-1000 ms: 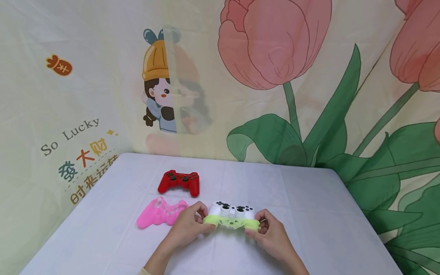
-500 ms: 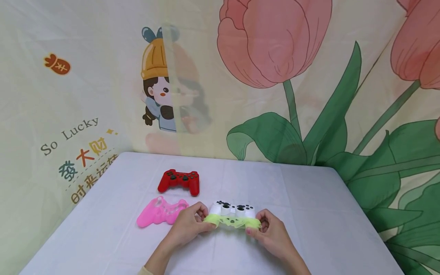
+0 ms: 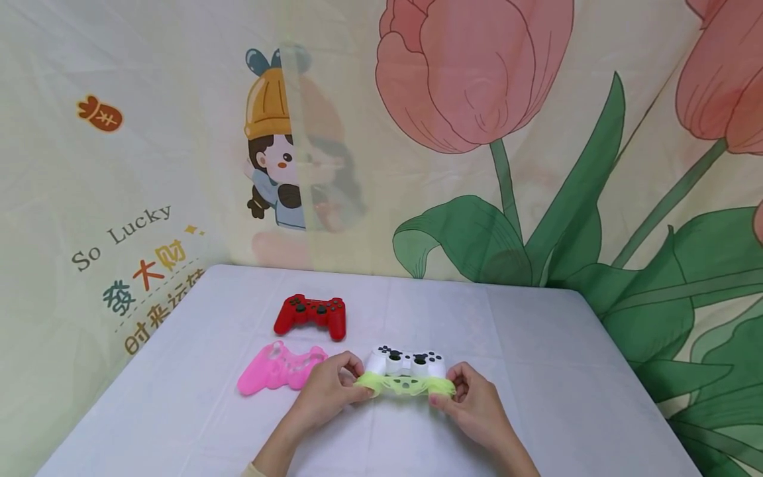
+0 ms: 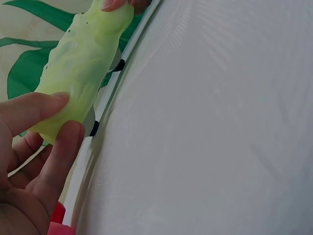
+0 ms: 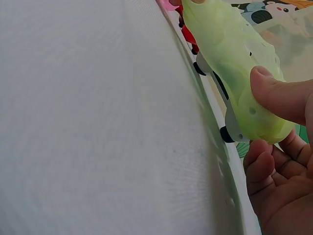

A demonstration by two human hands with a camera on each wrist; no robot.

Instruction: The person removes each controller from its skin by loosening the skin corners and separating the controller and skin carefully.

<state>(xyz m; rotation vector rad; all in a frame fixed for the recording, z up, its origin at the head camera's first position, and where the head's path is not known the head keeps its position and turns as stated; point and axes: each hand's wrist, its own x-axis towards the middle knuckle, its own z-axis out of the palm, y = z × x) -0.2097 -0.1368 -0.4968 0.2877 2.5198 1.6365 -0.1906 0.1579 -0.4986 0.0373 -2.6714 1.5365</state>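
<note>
A white game controller (image 3: pixel 377 362) with black sticks and buttons is partly inside a translucent yellow-green silicone controller cover (image 3: pixel 372 381). The cover wraps the two grips, while the controller's button face stays bare. At the left end, my left hand (image 3: pixel 328 391) pinches the covered grip between thumb and fingers. My right hand (image 3: pixel 477 403) holds the other covered grip, its thumb pressing on the cover (image 5: pixel 234 83) in the right wrist view. From the left wrist view the cover (image 4: pixel 80 63) looks stretched and wrinkled, hiding most of the controller.
A pink silicone controller cover (image 3: pixel 262 374) lies flat just left of my left hand. Behind it sits a red game controller (image 3: pixel 336 321). White cloth spreads over the table (image 3: pixel 554 371), and a printed curtain (image 3: pixel 357 99) hangs along its back and left.
The white controller has tilted slightly, so more of its button face shows. It and the cover have shifted a little to the right. Both hands keep their hold.
</note>
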